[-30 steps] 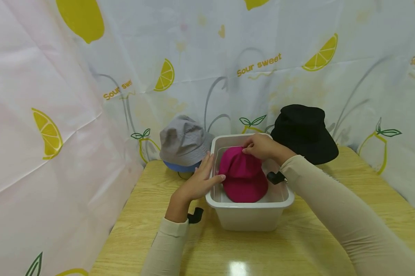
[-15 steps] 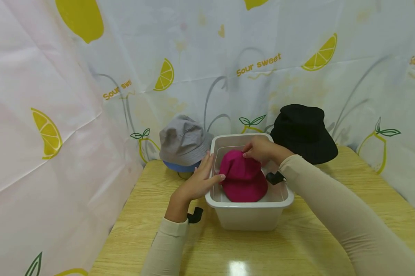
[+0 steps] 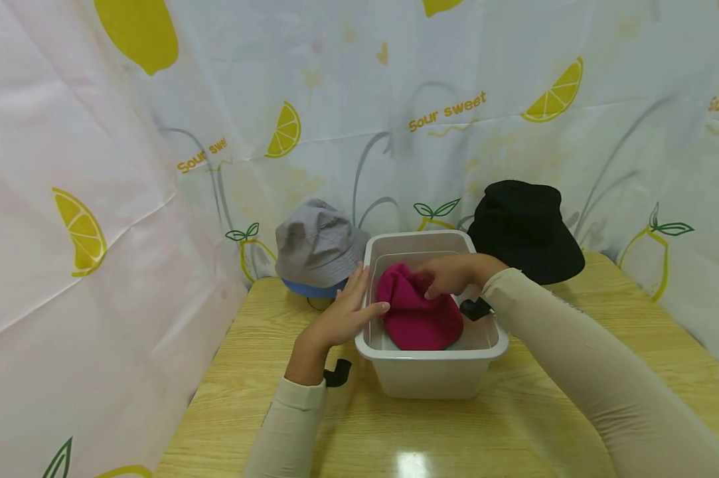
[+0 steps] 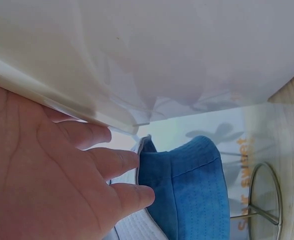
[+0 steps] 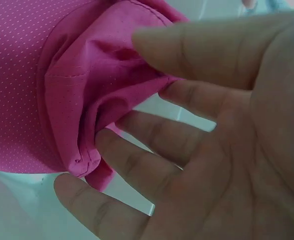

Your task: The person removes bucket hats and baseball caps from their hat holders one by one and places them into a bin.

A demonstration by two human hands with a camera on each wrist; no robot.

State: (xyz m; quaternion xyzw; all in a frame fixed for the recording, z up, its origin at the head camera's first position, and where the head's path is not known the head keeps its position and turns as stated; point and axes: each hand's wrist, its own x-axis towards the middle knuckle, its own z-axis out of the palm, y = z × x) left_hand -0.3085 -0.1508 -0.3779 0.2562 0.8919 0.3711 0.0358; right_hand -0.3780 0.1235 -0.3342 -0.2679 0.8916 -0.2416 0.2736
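Observation:
A magenta cap (image 3: 425, 328) lies in a white plastic tub (image 3: 433, 376), brim toward the near side, its crown partly caved in. My right hand (image 3: 455, 273) reaches over the tub's right side and presses on the crown. In the right wrist view, the fingers (image 5: 137, 160) are spread and fairly straight against the folded pink cloth, the thumb apart from them. Outstretched, my left hand (image 3: 342, 317) rests on the tub's left rim, thumb over the edge. Its fingers (image 4: 112, 160) lie along the outer wall in the left wrist view, near a blue bucket hat (image 4: 191, 185).
Left of the tub, a grey bucket hat (image 3: 317, 242) sits over the blue one, with a wire stand (image 4: 266, 200) below. A black hat (image 3: 517, 232) stands behind the tub at right. A lemon-print curtain (image 3: 335, 79) borders the wooden table (image 3: 251, 398).
My right hand has moved down and slightly nearer, letting go of the crown's top and pushing into it. The cap's crown has sunk and crumpled. My left hand stays put.

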